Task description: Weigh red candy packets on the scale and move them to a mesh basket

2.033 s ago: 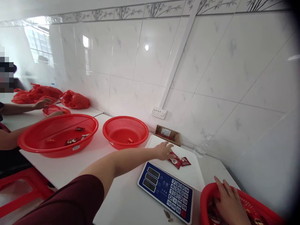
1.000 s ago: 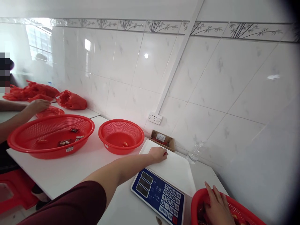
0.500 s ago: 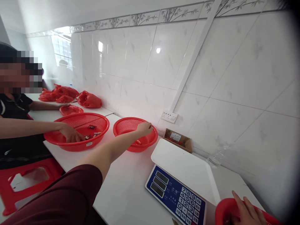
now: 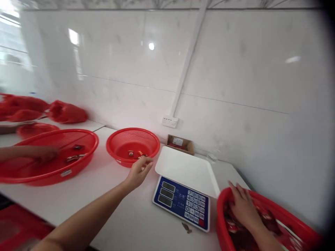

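My left hand (image 4: 138,171) hovers at the near right side of the middle red basket (image 4: 115,134), fingers loosely bent with a gap at the thumb and nothing visible in them. A few small wrapped packets (image 4: 131,153) lie inside that basket. On the right, my right hand (image 4: 244,205) reaches over a larger red basket (image 4: 222,223) with its fingers stretched towards the far rim. Many dark red wrapped packets (image 4: 269,223) fill this one, partly covered by the hand. Between my hands sits a digital scale (image 4: 180,202) with a bare white pan (image 4: 185,167).
At left a co-worker's blurred hand (image 4: 44,153) is inside a wide red basket (image 4: 95,139). Red plastic bags (image 4: 68,111) lie behind. A cardboard box (image 4: 190,147) stands by the wall below a socket (image 4: 170,121). A small brown scrap (image 4: 186,227) lies before the scale.
My left hand has drawn back from inside the middle basket to its near side. The view has turned right, showing more of the right basket, where my right hand reaches further in.
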Tool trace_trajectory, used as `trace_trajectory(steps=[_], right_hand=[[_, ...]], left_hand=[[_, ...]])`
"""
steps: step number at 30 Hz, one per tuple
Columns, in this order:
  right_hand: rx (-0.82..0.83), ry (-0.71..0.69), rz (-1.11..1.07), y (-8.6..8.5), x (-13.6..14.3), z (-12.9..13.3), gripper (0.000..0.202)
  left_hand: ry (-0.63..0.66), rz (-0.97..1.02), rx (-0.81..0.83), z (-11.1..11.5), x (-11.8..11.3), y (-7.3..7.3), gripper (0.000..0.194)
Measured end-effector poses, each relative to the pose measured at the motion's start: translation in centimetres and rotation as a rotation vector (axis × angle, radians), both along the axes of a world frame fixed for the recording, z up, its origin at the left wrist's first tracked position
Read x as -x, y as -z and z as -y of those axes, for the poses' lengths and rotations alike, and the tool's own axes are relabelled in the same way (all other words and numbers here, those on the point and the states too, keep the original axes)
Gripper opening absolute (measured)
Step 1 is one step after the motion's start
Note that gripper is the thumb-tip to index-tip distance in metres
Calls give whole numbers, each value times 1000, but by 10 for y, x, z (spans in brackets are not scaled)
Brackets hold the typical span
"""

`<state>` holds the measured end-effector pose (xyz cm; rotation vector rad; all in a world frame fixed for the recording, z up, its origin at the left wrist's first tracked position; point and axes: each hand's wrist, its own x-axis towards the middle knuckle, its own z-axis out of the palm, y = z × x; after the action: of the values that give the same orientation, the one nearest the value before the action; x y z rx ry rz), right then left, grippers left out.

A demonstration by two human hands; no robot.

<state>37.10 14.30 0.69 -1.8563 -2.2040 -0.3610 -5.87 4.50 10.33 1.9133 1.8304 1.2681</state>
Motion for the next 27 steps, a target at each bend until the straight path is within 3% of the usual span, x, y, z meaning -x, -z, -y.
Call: trace_trajectory(steps=[2,5,9,13,18,20,24,27], right_hand=[[39,54,-44,-17,18,13,60],[104,173,-109,-34,35,26,62],[213,247,-222,-47,33,35,71],[380,240,-257,-62,17,41,71],[534,163,-241,-75,12,52,34],[556,140,-222,-74,16,53,26],[576,142,-206,-64,25,51,41],[542,151,-210,-59,26,49,34]], left_hand=[[103,188,-113,16,-12,24,22],[256,289,-131,27,-20,56,25],[344,243,-150,30,-21,78,23],[335,262,-136,32,-17,84,24],[405,290,-67,35,-21,87,27],[437,279,-46,37,-22,88,26],[491,257,-40,38,-24,90,26],[497,253,-18,38,-23,89,27]])
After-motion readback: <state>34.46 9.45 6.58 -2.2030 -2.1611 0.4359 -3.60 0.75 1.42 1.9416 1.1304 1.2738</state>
